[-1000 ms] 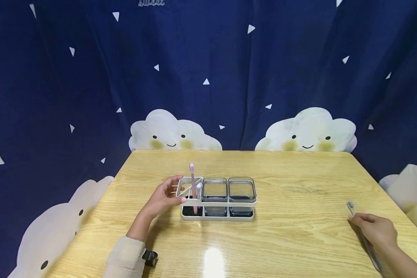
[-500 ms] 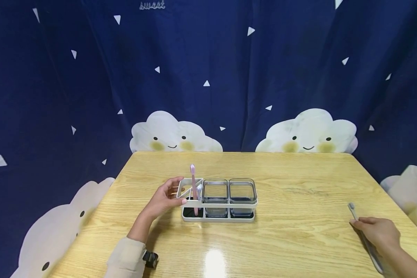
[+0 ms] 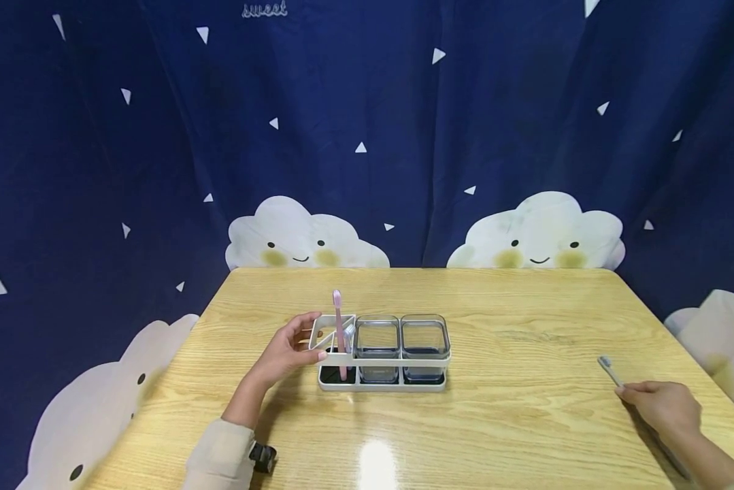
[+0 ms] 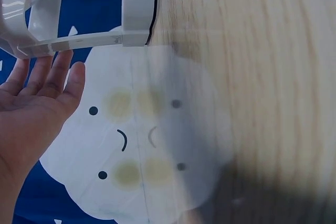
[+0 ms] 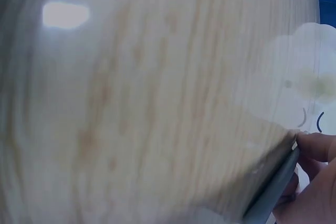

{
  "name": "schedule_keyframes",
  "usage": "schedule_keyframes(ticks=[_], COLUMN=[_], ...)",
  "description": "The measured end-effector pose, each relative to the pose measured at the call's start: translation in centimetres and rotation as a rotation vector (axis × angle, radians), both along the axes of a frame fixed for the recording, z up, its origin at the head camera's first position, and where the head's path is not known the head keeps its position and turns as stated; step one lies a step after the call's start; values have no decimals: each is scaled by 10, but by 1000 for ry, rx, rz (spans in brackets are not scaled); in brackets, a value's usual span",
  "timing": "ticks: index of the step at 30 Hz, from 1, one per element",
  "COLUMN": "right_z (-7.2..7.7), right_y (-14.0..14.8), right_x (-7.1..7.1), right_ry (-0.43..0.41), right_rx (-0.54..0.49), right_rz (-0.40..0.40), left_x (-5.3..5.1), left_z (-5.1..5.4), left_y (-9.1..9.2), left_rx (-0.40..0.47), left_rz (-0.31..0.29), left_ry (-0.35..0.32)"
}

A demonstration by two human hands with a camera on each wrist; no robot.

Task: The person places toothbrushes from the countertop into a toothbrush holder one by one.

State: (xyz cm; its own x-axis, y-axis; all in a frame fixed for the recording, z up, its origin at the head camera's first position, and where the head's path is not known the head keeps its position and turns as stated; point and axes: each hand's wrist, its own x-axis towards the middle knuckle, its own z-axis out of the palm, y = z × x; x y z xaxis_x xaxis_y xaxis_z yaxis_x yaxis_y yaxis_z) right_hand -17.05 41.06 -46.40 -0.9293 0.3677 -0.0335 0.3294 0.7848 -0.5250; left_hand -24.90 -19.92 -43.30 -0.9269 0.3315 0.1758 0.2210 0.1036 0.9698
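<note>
A white toothbrush holder (image 3: 384, 387) stands on the table, left of the middle in the head view. My left hand (image 3: 281, 355) grips its left end, thumb at the front and fingers behind. In that end a pink toothbrush (image 3: 339, 330) stands upright beside a white-headed toothbrush (image 3: 349, 333). Two clear square cups, a middle cup (image 3: 377, 340) and a right cup (image 3: 424, 339), sit in the other slots. Far to the right, my right hand (image 3: 665, 408) pinches a grey toothbrush (image 3: 610, 372) with its head pointing away. In the right wrist view its handle (image 5: 273, 190) slants below the fingers.
The wooden table (image 3: 501, 435) stretches between the hands, with a bright reflection near the front. Behind it hangs a dark blue curtain (image 3: 367, 88) with clouds and white triangles. A black strap (image 3: 263, 457) is on the left wrist.
The toothbrush in my right hand has turned, its head swinging left and its handle passing out of sight behind the hand. My left hand and the holder stay in place.
</note>
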Motion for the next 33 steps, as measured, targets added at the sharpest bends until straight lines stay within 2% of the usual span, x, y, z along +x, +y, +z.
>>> schedule_keyframes(ticks=[6,10,17,23,29,33], right_z=[0,-1,-2,7,13,16], right_y=[-2,-4,-9,-9,-12,-13], right_x=[0,1,1,1,2,2], right_ry=[4,17,121,129,162,210], right_rx=[-32,-67,-89,-214,-286,-393], right_rz=[-10,-45,-119,-240,-256,-279], left_x=[1,2,3,1,3,3], left_z=[0,-1,1,2,3,2], left_y=[-2,-1,1,1,1,0], left_rx=[-20,-18,-7,-11,-14,-16], left_rz=[9,9,2,-2,1,3], left_ry=[3,2,4,19,14,8])
